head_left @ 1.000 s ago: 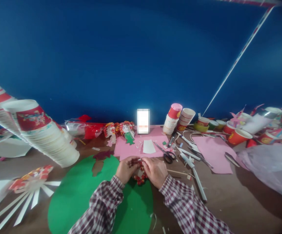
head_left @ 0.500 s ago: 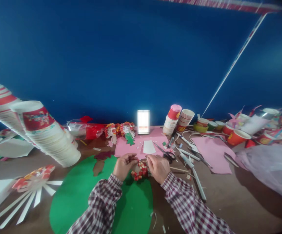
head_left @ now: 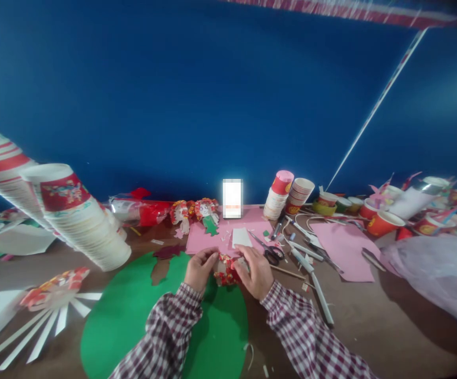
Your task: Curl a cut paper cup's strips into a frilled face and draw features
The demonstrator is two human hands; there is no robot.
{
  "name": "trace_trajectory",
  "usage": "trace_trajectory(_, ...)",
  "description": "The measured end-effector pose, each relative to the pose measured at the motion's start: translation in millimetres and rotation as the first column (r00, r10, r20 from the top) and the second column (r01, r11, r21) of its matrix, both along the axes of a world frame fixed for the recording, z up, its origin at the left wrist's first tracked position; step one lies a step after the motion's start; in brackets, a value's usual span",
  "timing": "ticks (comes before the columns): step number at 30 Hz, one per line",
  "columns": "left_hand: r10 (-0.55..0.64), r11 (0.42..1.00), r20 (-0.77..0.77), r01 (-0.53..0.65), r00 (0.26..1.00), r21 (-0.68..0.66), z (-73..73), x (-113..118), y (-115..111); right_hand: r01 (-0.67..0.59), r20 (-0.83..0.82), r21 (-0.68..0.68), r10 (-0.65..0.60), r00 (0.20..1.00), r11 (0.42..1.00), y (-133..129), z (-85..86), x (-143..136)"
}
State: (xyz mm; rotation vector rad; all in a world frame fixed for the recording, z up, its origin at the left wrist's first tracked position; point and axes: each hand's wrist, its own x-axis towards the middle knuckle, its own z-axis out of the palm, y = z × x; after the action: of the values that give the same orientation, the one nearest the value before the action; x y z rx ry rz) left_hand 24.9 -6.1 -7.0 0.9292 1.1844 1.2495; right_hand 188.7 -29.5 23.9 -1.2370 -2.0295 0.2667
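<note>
A small red and gold paper ring (head_left: pixel 226 277) is between my two hands, over the upper right edge of the green paper sheet (head_left: pixel 121 316). At its left side, my left hand (head_left: pixel 200 269) is closed, its thumb and fingertips pinched on the ring's upper left edge. My right hand (head_left: pixel 255 271) is closed on the ring's right side, thumb below and fingers curled above. A white paper piece (head_left: pixel 241 238) on a pink sheet (head_left: pixel 220 239) lies just beyond my hands.
Black-handled scissors (head_left: pixel 273 255), a wooden stick (head_left: pixel 287 271) and a white glue gun (head_left: pixel 315 287) lie to the right. Tall paper cup stacks (head_left: pixel 82 221) lean at left. Decorated cups (head_left: pixel 385 223) and a plastic bag (head_left: pixel 437 273) are at right.
My right hand has turned, with its fingers spread over the ring's right side. The ring has tilted and looks flatter. The stick by my right hand shows at a different slant.
</note>
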Motion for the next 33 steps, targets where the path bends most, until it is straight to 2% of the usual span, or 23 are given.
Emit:
trace_trajectory(3, -0.024, 0.999, 0.013, 0.024, 1.0, 0.024, -1.5, 2, -1, -0.114, -0.086, -0.041, 0.11, 0.99, 0.993, -3, -3.2, -6)
trace_trajectory(5, -0.063, 0.997, 0.046, 0.06, 0.997, 0.058, -2.4, 2, -1, -0.116, -0.141, -0.058, 0.107, 0.984, 0.992, -3, -7.3, -8)
trace_trajectory(8, -0.196, 0.977, 0.05, 0.19, 0.979, 0.1, -0.4, 2, -3, -0.11, -0.214, -0.099, 0.086, 0.973, 0.989, 0, -11.9, -8)
trace_trajectory(10, -0.277, 0.954, 0.008, 0.274, 0.961, 0.124, 2.1, 2, -5, -0.117, -0.257, -0.118, 0.084, 0.963, 0.986, 1, -12.4, -7)
trace_trajectory(13, -0.317, 0.934, -0.096, 0.328, 0.944, 0.14, 4.3, 2, -6, -0.141, -0.339, -0.147, 0.084, 0.937, 0.979, 2, -10.4, -6)
trace_trajectory(17, -0.257, 0.946, -0.212, 0.29, 0.943, 0.144, 3.8, 4, -8, -0.201, -0.462, -0.235, 0.073, 0.884, 0.951, -1, -7.0, -8)
trace_trajectory(23, -0.128, 0.979, -0.17, 0.152, 0.977, 0.137, -0.6, 6, -7, -0.263, -0.502, -0.262, 0.102, 0.859, 0.928, -5, -7.7, -12)
trace_trajectory(28, -0.083, 0.979, -0.223, 0.121, 0.971, 0.162, -2.3, 7, -8, -0.177, -0.372, -0.206, 0.09, 0.924, 0.962, -4, -10.3, -13)
trace_trajectory(33, -0.079, 0.978, -0.212, 0.118, 0.974, 0.174, -1.1, 9, -10, -0.117, -0.353, -0.163, 0.053, 0.934, 0.98, -2, -12.9, -12)
